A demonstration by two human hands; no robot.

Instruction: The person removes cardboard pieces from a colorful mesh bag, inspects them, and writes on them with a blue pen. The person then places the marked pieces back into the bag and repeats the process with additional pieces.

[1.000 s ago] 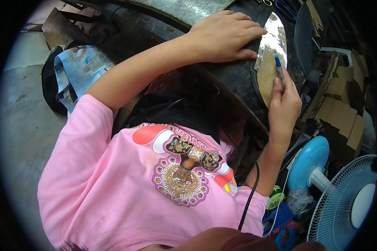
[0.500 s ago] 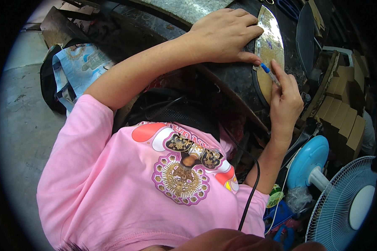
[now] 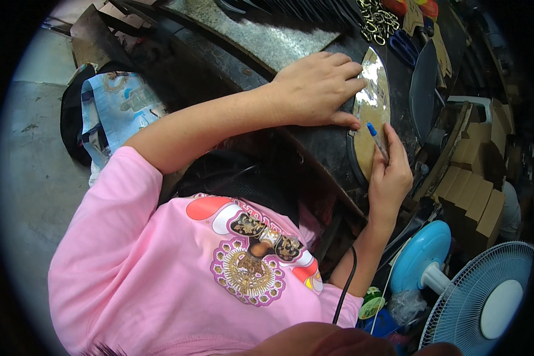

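Observation:
My left hand (image 3: 323, 89) lies flat across the left edge of a long, curved, pointed template (image 3: 371, 110), tan and glossy with bright glare near its far end. Its fingers are stretched out, and the thumb rests apart from them, near a small notch in that edge. In my right hand (image 3: 391, 181) is a slim pen (image 3: 378, 144) with a clear barrel and a blue end, pinched between thumb and fingers. The blue end points away from me over the template, just right of my left thumb. Along the template's near left side runs a dark curved edge (image 3: 355, 160).
Right of the template lies a dark curved piece (image 3: 423, 89), with blue-handled scissors (image 3: 403, 47) and a metal chain (image 3: 378, 22) beyond. A grey slab (image 3: 267, 35) is at the far left. Cardboard boxes (image 3: 469, 193), a blue stool (image 3: 421, 252) and a fan (image 3: 486, 302) stand right.
The view has shifted, so the bench and both hands appear lower. The pen's blue end, beside my left thumb before, now stands slightly apart from it. My left hand stays on the template.

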